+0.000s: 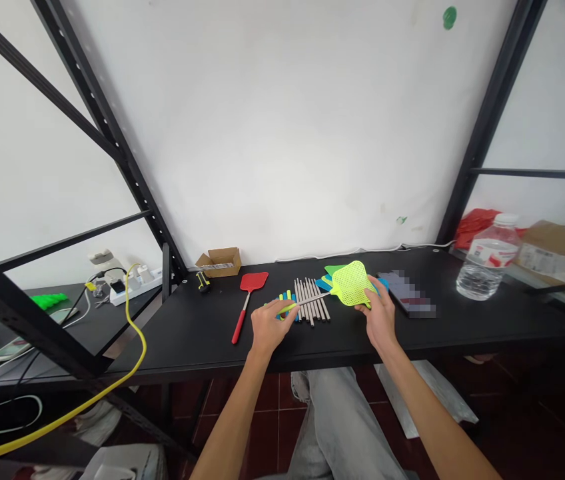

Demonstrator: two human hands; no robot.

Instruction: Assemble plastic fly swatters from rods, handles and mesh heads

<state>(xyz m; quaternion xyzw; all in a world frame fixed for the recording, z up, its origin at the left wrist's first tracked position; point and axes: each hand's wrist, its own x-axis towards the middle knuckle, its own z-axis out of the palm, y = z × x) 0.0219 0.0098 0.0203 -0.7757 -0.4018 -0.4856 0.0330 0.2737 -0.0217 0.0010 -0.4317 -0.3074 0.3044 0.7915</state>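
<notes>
A yellow-green fly swatter (351,283) is held up between my two hands over the black table. My left hand (271,325) is closed around its handle. At the other end, my right hand (380,313) grips the edge of the perforated head. Beneath the swatter lie several metal rods (311,303) side by side, with blue and yellow-green handles partly hidden by my left hand. More swatter heads in blue and green (326,283) lie behind the held one, mostly covered. A red fly swatter (253,283) rests to the left, its handle toward me.
A small open cardboard box (220,263) and a black-and-yellow object (203,282) sit at the back left. A phone (406,293) lies to the right, near a water bottle (487,260). A yellow cable (138,353) hangs over the left edge by a power strip (135,288).
</notes>
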